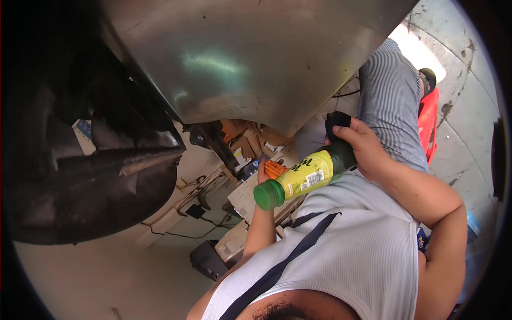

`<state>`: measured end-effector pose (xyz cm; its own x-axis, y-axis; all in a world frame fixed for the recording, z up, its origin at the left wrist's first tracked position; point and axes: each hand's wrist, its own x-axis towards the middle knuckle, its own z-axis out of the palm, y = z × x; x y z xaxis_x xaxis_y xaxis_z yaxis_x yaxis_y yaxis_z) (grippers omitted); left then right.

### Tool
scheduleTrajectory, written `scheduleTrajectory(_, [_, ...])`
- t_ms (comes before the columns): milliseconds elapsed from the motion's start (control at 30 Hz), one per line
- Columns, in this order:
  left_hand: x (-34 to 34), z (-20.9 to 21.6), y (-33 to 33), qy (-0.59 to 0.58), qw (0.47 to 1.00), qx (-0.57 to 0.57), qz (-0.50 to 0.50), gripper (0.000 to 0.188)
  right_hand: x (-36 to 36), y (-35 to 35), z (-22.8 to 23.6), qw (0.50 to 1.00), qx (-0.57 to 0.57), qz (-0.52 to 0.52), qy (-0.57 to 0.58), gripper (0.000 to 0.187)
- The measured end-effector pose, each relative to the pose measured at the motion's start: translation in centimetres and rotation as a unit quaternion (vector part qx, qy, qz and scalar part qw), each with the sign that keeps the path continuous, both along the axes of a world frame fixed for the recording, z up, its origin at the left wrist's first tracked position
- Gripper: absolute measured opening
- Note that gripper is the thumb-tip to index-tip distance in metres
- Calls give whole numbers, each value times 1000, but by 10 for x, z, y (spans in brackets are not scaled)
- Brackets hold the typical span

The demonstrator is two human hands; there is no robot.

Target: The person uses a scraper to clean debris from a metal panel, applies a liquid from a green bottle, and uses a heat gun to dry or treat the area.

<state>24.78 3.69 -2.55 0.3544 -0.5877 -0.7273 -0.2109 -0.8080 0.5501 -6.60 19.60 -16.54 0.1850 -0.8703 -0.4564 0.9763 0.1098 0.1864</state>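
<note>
My right hand (368,146) is closed at the base of a plastic bottle (312,173) with a green cap and a yellow label. The bottle lies tilted in front of my body, its cap pointing down to the left. A crumpled black piece (337,125), perhaps cloth, sticks out between the thumb and fingers of that same hand. Behind the capped end my left hand (262,172) is raised, mostly covered by the bottle. Next to its visible fingertips is an orange object (275,169); whether the hand grips it is hidden.
A large bare metal panel (240,64) hangs close ahead, its curved lower edge near my hands. To the left stands a dark curved part (96,192). Cardboard boxes (248,141) and cables (186,213) are beyond. A red object (429,125) rests on the tiled floor (466,144).
</note>
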Motion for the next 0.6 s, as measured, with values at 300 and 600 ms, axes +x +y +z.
scheduleTrajectory(300, [-34,6,-9,-24,997,-16,-67,44,-8,2,0,1000,-8,4,13,19])
scheduleTrajectory(600, [-39,4,-6,85,990,-15,-114,37,-10,5,-3,999,-14,-19,22,15])
